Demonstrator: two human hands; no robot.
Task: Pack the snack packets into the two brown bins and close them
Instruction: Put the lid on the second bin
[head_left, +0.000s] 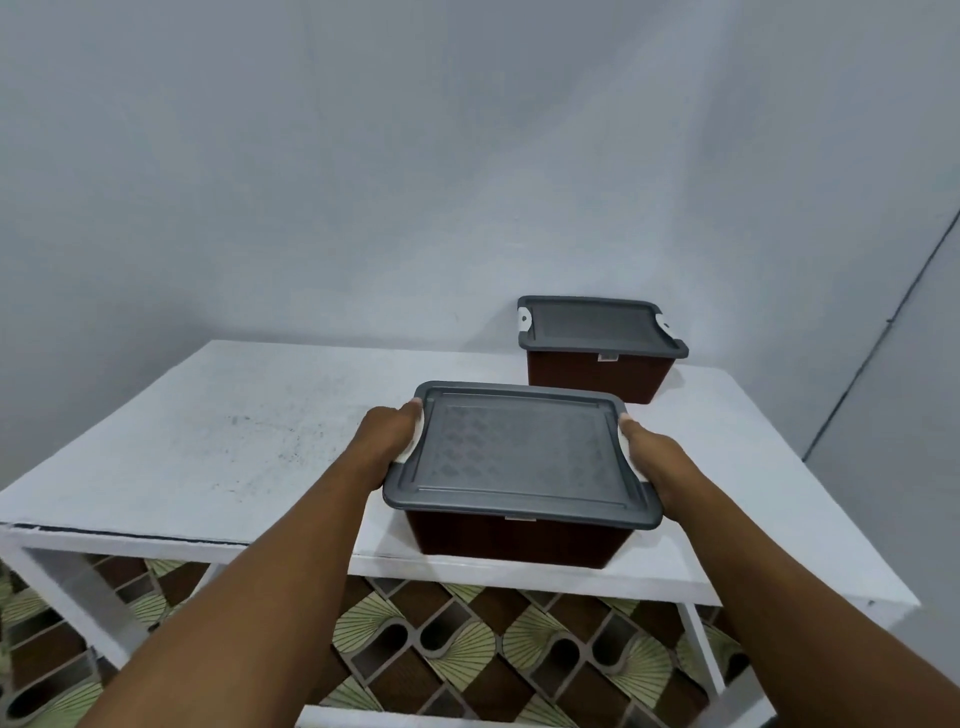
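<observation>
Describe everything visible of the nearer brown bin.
The nearer brown bin is a rectangular tub, plastic by its look, with dark brown walls under a grey lid bearing a faint pattern. The lid sits flat, closed. The bin stands upright near the front edge of the white table. The left hand and right hand grip its short ends, thumbs on white latches.
</observation>
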